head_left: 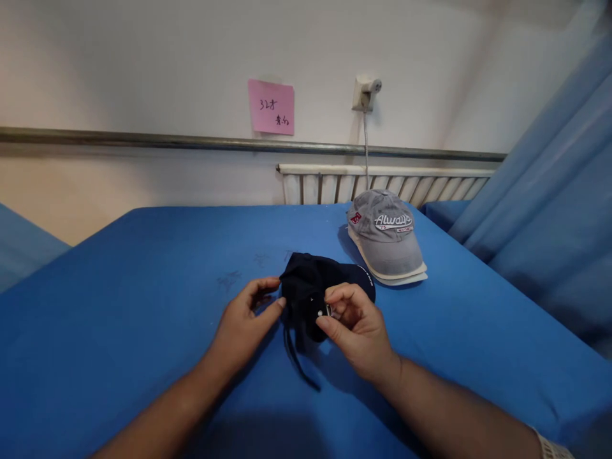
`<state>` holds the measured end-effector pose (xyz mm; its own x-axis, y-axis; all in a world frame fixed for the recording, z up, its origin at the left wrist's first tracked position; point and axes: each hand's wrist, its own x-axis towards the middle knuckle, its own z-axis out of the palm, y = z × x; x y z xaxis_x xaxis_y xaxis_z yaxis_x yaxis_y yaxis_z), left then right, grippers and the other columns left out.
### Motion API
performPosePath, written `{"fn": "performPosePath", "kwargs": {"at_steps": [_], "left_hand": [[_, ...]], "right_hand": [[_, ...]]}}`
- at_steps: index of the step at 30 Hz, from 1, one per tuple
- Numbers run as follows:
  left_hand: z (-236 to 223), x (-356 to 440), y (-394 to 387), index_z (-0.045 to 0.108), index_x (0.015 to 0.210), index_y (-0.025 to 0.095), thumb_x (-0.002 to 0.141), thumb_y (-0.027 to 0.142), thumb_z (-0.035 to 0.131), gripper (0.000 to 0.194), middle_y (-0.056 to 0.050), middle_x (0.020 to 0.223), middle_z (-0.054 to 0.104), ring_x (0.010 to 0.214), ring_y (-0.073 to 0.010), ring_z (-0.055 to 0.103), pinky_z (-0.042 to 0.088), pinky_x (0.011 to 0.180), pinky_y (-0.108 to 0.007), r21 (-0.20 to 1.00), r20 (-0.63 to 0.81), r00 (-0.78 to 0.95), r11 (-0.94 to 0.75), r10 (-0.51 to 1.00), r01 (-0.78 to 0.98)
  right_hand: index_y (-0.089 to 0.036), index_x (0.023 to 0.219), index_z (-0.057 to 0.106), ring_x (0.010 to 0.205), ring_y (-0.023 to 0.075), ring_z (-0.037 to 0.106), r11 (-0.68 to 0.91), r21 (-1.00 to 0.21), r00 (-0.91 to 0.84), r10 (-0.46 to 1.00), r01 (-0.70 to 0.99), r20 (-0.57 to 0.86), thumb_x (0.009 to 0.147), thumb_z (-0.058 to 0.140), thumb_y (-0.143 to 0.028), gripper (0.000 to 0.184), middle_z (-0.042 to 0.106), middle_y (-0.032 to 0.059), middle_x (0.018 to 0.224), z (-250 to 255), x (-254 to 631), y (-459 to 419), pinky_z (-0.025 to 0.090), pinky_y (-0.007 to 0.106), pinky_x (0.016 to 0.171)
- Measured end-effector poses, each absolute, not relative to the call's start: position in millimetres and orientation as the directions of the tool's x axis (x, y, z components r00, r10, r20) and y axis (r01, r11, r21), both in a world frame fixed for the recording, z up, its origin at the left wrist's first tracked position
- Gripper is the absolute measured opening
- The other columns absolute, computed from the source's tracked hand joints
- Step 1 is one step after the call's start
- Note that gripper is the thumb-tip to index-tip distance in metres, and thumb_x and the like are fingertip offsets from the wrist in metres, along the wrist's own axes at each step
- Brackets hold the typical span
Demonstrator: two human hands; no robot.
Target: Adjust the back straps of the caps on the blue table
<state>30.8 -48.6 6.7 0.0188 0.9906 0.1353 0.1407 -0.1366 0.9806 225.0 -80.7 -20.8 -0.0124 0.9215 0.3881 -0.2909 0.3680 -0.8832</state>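
A dark navy baseball cap [302, 280] is in front of me on the blue-covered surface, its brim pointing right and bearing small white lettering. My left hand [248, 315] grips the cap's left edge between thumb and fingers. Between the thumb and fingers of my right hand [358, 325] is a small metal buckle [328, 310] at the back of the cap. A loose dark strap [299, 368] hangs down from the cap, its end lying toward me. The right fingertips partly cover the buckle.
Stacked grey and cream caps [389, 239] sit at the back right. Behind the blue surface [143, 287] are a white radiator [335, 186], a metal pipe [191, 141] and a plugged-in socket [363, 94]. A pink note [271, 107] is on the wall; a blue curtain [549, 172] hangs right.
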Motion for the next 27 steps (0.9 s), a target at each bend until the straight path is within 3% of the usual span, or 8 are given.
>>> {"fn": "performPosePath", "kwargs": {"at_steps": [2,5,8,11,15,18,22,27], "left_hand": [[8.6,31.3,-56.9,0.065,0.087,0.02,0.082,0.023,0.069,0.007,-0.004,0.093,0.069,0.089,-0.0189,0.065,0.05,0.081,-0.03,0.837,0.389,0.159,-0.42,0.908,0.351],[11.1,34.1,-67.3,0.062,0.077,0.02,0.092,0.03,0.056,0.019,-0.001,0.072,0.064,0.066,-0.0162,0.061,0.047,0.064,-0.028,0.637,0.329,0.515,-0.588,0.792,0.498],[4.2,41.4,-68.6,0.067,0.091,0.02,0.086,0.043,0.065,0.024,-0.004,0.08,0.069,0.069,-0.0207,0.063,0.048,0.061,-0.03,0.582,0.186,0.514,-0.515,0.838,0.629],[-9.5,48.1,-61.0,0.068,0.091,0.019,0.085,0.043,0.066,0.025,-0.006,0.085,0.071,0.074,-0.0234,0.065,0.051,0.066,-0.034,0.683,0.167,0.351,-0.365,0.921,0.633],[-11.6,46.3,-45.7,0.07,0.082,0.018,0.085,0.034,0.065,0.018,-0.005,0.078,0.072,0.076,-0.0235,0.067,0.053,0.073,-0.034,0.96,-0.009,0.082,-0.014,0.997,0.278],[7.0,34.2,-35.4,0.071,0.089,0.017,0.08,0.026,0.067,0.014,-0.008,0.088,0.075,0.087,-0.0243,0.07,0.055,0.083,-0.036,0.956,-0.128,0.029,0.131,0.991,-0.261],[33.3,11.2,-29.7,0.071,0.089,0.021,0.082,0.018,0.055,0.018,-0.005,0.095,0.077,0.095,-0.0219,0.07,0.057,0.09,-0.036,0.774,-0.151,0.028,0.135,0.988,-0.619],[36.3,-3.6,-32.6,0.07,0.078,0.024,0.085,0.022,0.056,0.015,-0.002,0.078,0.077,0.082,-0.0217,0.073,0.061,0.082,-0.036,0.74,-0.284,0.003,0.221,0.959,-0.635]], "right_hand": [[-0.025,0.095,0.056,0.069,0.0108,0.055,0.374,-0.887,-0.038,0.917,-0.272,0.398,0.083,0.073,-0.028,0.021,0.057,-0.0012,0.087,-23.0,223.8,-82.0,0.049,0.025,0.062],[-0.024,0.103,0.059,0.081,0.0141,0.063,0.382,-0.894,-0.114,0.902,-0.235,0.415,0.086,0.07,-0.027,0.021,0.062,0.0021,0.097,-25.1,223.1,-85.1,0.055,0.03,0.074],[-0.024,0.113,0.061,0.092,0.0173,0.067,0.421,-0.895,-0.155,0.884,-0.148,0.441,0.089,0.065,-0.023,0.025,0.065,0.0052,0.107,-24.0,227.3,-85.3,0.056,0.034,0.084],[-0.024,0.113,0.064,0.099,0.019,0.065,0.489,-0.872,-0.052,0.871,0.002,0.488,0.091,0.061,-0.022,0.023,0.065,0.0071,0.113,-24.7,237.1,-75.4,0.054,0.035,0.087],[-0.022,0.104,0.065,0.122,0.0236,0.055,0.416,-0.898,0.285,0.851,0.144,0.44,0.088,0.062,-0.029,0.018,0.062,0.0096,0.125,-36.9,253.9,-45.2,0.041,0.045,0.108],[-0.021,0.109,0.063,0.124,0.0267,0.055,0.177,-0.984,0.418,0.893,0.011,0.165,0.078,0.07,-0.037,0.035,0.062,0.011,0.125,-49.9,261.8,-24.5,0.04,0.049,0.11],[-0.021,0.115,0.063,0.124,0.0294,0.058,-0.046,-0.974,0.293,0.95,-0.222,-0.112,0.071,0.079,-0.045,0.052,0.062,0.0126,0.131,-57.8,257.9,-20.7,0.047,0.048,0.105],[-0.021,0.124,0.062,0.128,0.0315,0.058,-0.144,-0.945,-0.007,0.989,-0.293,-0.148,0.07,0.084,-0.05,0.065,0.061,0.0162,0.136,-55.2,242.2,-39.1,0.044,0.052,0.108]]}}
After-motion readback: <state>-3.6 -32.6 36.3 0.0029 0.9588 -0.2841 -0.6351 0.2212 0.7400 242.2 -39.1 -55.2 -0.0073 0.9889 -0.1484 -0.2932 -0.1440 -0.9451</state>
